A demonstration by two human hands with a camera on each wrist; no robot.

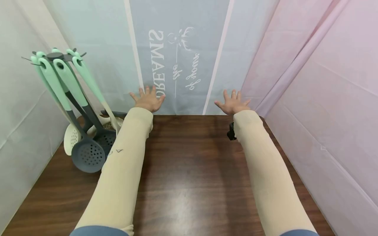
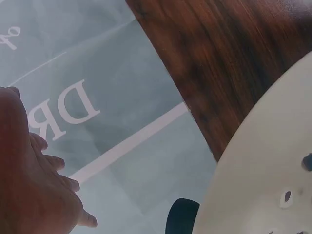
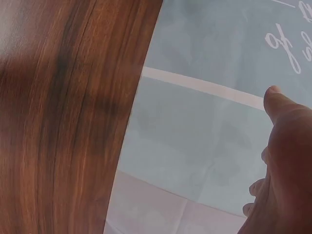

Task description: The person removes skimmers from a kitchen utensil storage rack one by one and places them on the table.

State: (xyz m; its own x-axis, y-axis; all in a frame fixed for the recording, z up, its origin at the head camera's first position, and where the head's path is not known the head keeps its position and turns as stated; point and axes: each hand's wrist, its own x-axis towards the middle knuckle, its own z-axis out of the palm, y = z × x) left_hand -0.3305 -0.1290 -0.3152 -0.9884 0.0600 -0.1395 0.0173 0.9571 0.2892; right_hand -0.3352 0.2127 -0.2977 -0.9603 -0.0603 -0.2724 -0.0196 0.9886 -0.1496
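Both arms reach forward over the dark wooden table in the head view. My left hand (image 1: 148, 100) has its fingers spread in front of the grey-blue printed curtain (image 1: 180, 42) and holds nothing. My right hand (image 1: 232, 103) is likewise spread and holds nothing, farther right before the same curtain. Whether either hand touches the cloth, I cannot tell. Left of the left forearm stands a rack of kitchen utensils with mint-green handles (image 1: 59, 85), including a grey skimmer (image 1: 88, 155). Part of the rack is hidden behind the sleeve. A pale perforated utensil (image 2: 263, 146) looms close in the left wrist view.
The wooden table (image 1: 183, 177) runs back to the curtain's lower edge. Pale cloth walls bound it on the left (image 1: 23, 108) and on the right (image 1: 330, 108). A small black device (image 1: 231, 131) shows beside the right cuff.
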